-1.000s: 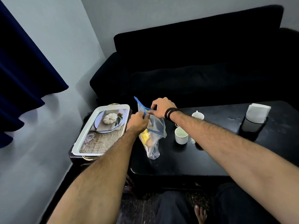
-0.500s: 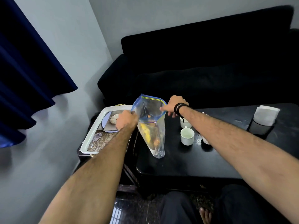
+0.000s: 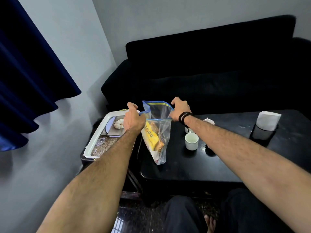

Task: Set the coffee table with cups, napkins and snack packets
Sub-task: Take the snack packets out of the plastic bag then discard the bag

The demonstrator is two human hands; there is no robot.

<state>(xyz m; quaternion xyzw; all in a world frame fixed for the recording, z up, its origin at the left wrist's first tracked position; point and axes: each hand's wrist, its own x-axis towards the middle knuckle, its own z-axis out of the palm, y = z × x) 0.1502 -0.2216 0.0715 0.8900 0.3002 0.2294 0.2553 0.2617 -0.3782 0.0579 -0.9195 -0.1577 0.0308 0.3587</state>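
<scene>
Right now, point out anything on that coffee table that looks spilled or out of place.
Small pale specks lie on the dark coffee table near the napkin holder, like crumbs or drops; too small to tell which. The cups stand upright, and both hands hold the snack bag open above the table's left edge.

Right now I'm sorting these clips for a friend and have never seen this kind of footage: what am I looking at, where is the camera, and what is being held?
There is no machine here. The camera sits on a person's head and looks down past their two bare arms. The left hand and the right hand each grip a side of a clear zip bag, pulling its mouth open above the black coffee table. Inside is a yellow snack packet. On the table stand white cups and a napkin holder with white napkins. A white tray sits on a stand to the left.
</scene>
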